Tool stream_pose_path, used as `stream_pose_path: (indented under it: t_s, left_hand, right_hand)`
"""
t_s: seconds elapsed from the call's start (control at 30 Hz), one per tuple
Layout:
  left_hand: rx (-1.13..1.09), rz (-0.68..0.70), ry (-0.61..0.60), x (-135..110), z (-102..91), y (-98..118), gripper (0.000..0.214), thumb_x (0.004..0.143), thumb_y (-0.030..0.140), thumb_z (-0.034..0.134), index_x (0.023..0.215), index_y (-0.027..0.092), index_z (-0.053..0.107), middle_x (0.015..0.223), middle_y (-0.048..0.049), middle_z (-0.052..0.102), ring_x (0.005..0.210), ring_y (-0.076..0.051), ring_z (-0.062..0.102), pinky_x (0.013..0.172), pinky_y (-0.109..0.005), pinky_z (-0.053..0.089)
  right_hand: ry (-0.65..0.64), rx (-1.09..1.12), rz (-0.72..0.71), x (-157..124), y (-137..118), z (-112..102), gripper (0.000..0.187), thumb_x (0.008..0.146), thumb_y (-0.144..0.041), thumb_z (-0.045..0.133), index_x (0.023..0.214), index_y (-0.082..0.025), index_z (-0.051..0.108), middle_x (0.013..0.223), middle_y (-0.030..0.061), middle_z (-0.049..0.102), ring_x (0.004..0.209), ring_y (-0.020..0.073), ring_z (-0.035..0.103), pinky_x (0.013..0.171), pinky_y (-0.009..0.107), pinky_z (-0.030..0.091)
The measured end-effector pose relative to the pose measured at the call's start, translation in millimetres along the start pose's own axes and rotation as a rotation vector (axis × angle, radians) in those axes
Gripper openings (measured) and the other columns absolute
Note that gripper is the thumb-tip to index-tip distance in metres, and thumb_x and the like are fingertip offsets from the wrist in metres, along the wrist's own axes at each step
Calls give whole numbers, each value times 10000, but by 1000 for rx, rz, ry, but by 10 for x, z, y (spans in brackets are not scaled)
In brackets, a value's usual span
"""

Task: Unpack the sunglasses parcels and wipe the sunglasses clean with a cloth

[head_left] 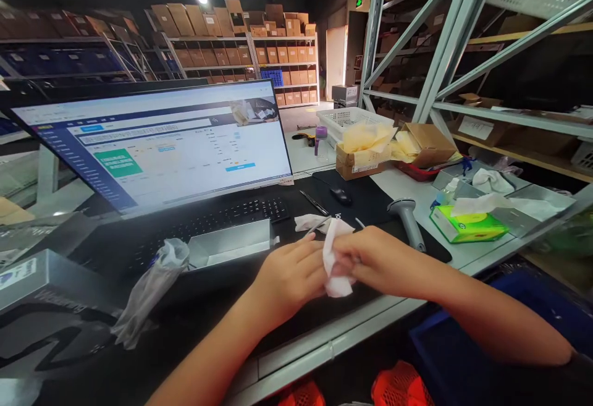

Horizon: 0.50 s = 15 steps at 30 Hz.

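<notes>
A crumpled white tissue (340, 287) is pinched in my right hand (377, 261), with its ends sticking out above and below the fingers. My left hand (294, 273) meets it from the left, fingers curled together. What the left fingers grip is hidden; a thin grey, curved piece (319, 225) shows just above them. Behind the hands, a second white tissue (306, 222) lies on the black mat, near dark tweezers (313, 203). An open silver-grey box tray (231, 246) sits left of my hands, beside a clear plastic bag (155, 288).
A monitor (194, 146) and keyboard (250, 211) stand at the left, a grey box (41, 307) in front. A mouse (340, 196), grey barcode scanner (408, 220) and green tissue pack (467, 225) are to the right. Farther back are a carton (354, 166) and white basket (331, 118).
</notes>
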<state>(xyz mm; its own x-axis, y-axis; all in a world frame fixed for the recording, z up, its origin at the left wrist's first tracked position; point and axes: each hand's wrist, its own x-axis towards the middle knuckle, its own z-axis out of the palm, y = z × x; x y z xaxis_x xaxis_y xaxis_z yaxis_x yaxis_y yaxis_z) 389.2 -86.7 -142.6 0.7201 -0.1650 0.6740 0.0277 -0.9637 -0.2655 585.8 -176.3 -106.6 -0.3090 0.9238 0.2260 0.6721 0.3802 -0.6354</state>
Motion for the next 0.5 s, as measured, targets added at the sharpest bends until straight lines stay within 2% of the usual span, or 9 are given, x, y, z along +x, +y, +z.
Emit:
stream_pose_path:
  t_s: [0.07, 0.13, 0.2, 0.27, 0.33, 0.37, 0.43, 0.5]
  left_hand:
    - [-30, -18, -5, -11, -21, -28, 294, 1019, 322, 479, 874, 149, 667, 931, -65, 754, 954, -187, 716, 1004, -364, 566]
    - [-55, -44, -11, -22, -39, -43, 252, 1001, 281, 508, 867, 135, 663, 950, -81, 751, 964, -193, 717, 1007, -374, 567]
    - [-54, -53, 2, -31, -43, -46, 195, 975, 237, 546, 865, 121, 658, 963, -92, 749, 972, -202, 719, 1015, -393, 565]
    - [-32, -46, 18, -35, -34, -45, 151, 957, 203, 567, 871, 118, 657, 963, -89, 750, 979, -208, 721, 1015, -402, 567]
    - [-12, -40, 18, -33, -21, -38, 132, 955, 177, 558, 903, 121, 666, 963, -82, 751, 986, -206, 722, 1011, -399, 570]
    - [-10, -41, 11, -32, -15, -32, 144, 963, 182, 546, 916, 122, 668, 968, -82, 751, 991, -206, 720, 1013, -398, 569]
    - [-8, -41, 0, -29, -6, -12, 186, 986, 219, 521, 923, 125, 670, 984, -90, 748, 1002, -207, 717, 1014, -397, 567]
    - [-1, -22, 7, -30, 0, 19, 203, 992, 226, 516, 893, 129, 665, 960, -89, 748, 1008, -207, 714, 1016, -392, 565]
  right_hand:
    - [38, 145, 45, -16, 33, -52, 57, 867, -191, 660, 884, -219, 613, 654, -64, 615, 562, 106, 533, 525, 205, 346]
    - [111, 201, 109, -41, 90, -99, 222, 868, -275, 688, 1076, -243, 619, 665, -64, 638, 554, 127, 567, 521, 216, 389]
    - [198, 106, 101, -63, 151, -129, 229, 854, -315, 717, 1070, -254, 672, 728, -33, 669, 642, 153, 610, 603, 248, 453]
    - [273, -70, 34, -83, 187, -133, 153, 820, -329, 765, 955, -261, 748, 947, 39, 699, 903, 214, 642, 798, 326, 497]
    - [340, -205, -23, -107, 179, -106, 126, 795, -333, 794, 906, -275, 784, 1192, 91, 643, 1173, 291, 556, 980, 433, 451]
    - [357, -241, -36, -121, 158, -82, 130, 802, -327, 787, 924, -281, 787, 1263, 102, 610, 1240, 311, 513, 1025, 468, 422]
    - [340, -243, -38, -144, 88, -17, 182, 843, -290, 736, 1022, -281, 762, 1250, 105, 628, 1202, 299, 550, 1010, 459, 434]
    - [245, -185, 6, -146, 6, 50, 293, 874, -259, 678, 1167, -262, 680, 1068, 78, 704, 978, 246, 649, 859, 372, 488]
